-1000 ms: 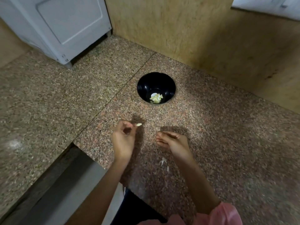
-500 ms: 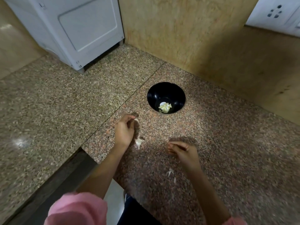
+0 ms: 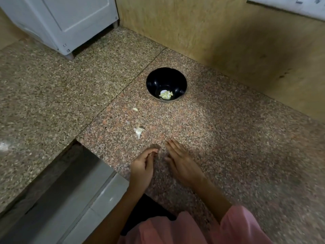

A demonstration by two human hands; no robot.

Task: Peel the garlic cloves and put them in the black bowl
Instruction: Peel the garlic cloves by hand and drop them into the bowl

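surroundings: a white appliance is sitting at the far-left corner of the granite counter. A wooden wall panel is running behind it.
in the way: a garlic piece with skin hanging off it is lying between your hands and the bowl. A small scrap is lying just left of it.
loose clove: the loose clove is lying on the counter near the bowl, on its left.
black bowl: the black bowl is standing upright, well ahead of your hands and near the wall panel.
peeled cloves: the peeled cloves are sitting in a small heap at the bottom of the bowl.
left hand: your left hand is hanging low near the counter's front edge. The fingers are curling loosely toward the thumb, with nothing showing in them.
right hand: your right hand is just beside the left, palm down. The fingers are lying straight and together, gripping nothing. Can't tell if they're touching the counter.
sleeves: your pink sleeves are showing at the bottom edge.
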